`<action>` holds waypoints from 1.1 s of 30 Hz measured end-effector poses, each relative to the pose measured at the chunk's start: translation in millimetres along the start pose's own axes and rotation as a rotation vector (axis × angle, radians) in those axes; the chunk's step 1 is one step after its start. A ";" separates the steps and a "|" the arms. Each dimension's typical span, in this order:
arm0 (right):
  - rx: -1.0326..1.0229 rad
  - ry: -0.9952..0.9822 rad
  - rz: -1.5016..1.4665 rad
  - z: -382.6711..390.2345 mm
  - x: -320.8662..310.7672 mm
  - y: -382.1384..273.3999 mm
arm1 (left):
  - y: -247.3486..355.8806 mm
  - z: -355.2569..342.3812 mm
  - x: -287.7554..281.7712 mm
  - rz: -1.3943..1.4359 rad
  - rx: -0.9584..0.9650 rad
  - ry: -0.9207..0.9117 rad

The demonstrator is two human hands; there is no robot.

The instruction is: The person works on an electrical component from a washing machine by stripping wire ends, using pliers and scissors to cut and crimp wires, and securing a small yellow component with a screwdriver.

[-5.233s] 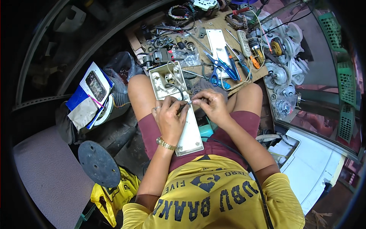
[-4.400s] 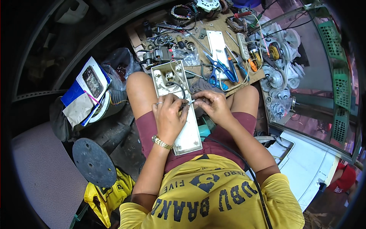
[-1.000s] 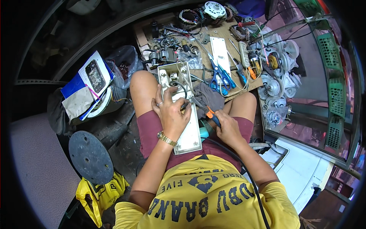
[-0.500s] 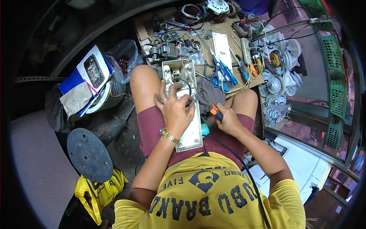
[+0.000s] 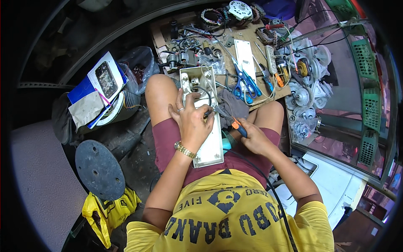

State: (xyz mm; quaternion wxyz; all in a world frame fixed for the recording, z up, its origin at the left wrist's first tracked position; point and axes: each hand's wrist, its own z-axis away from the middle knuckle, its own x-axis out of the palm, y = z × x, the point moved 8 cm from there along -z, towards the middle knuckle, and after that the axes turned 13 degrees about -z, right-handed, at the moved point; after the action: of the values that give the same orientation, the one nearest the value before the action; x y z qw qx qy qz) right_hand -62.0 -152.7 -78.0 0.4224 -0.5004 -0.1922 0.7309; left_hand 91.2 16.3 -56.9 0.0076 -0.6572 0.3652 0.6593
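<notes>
A long off-white plastic housing [image 5: 210,149] rests across my lap, wiring and small fittings in its far compartment [image 5: 196,77]. My left hand [image 5: 193,124] lies over its middle, thumb and fingers pinched on a dark wire [image 5: 209,95]; the exact tip is too small to make out. In my right hand [image 5: 252,136] are pliers [image 5: 234,123] with orange and dark blue handles, their jaws angled up-left to the wire beside my left fingertips. A grey rag [image 5: 236,105] lies beyond the pliers.
A wooden bench [image 5: 268,97] ahead holds scissors [image 5: 245,86], screwdrivers, motor parts and a white strip [image 5: 244,54]. White rotor-like parts [image 5: 302,95] are piled right. Papers [image 5: 88,92] top a bucket at left, near a round metal plate [image 5: 98,170]. A glass-framed case [image 5: 336,130] stands right.
Five seconds ago both hands pinched the wire; since then pliers have come into my right hand, which sits lower and further right. Over the last second the hands barely moved.
</notes>
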 end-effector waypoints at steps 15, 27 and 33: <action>0.041 -0.194 -0.575 1.3 4.5 18.1 | 1.1 3.6 -2.6 -0.039 0.023 0.010; 0.168 0.714 0.023 -129.8 -145.2 224.2 | 13.2 -2.3 -20.3 0.008 0.074 0.070; 0.126 0.762 0.354 -139.0 -110.1 126.1 | -4.1 7.1 -22.7 -0.034 0.038 0.060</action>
State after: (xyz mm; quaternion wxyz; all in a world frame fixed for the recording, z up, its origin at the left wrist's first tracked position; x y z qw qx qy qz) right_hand 24.3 -333.3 -163.1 0.3608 -0.7333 0.1118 0.5654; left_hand 90.2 33.5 -40.0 0.0203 -0.6825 0.3664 0.6321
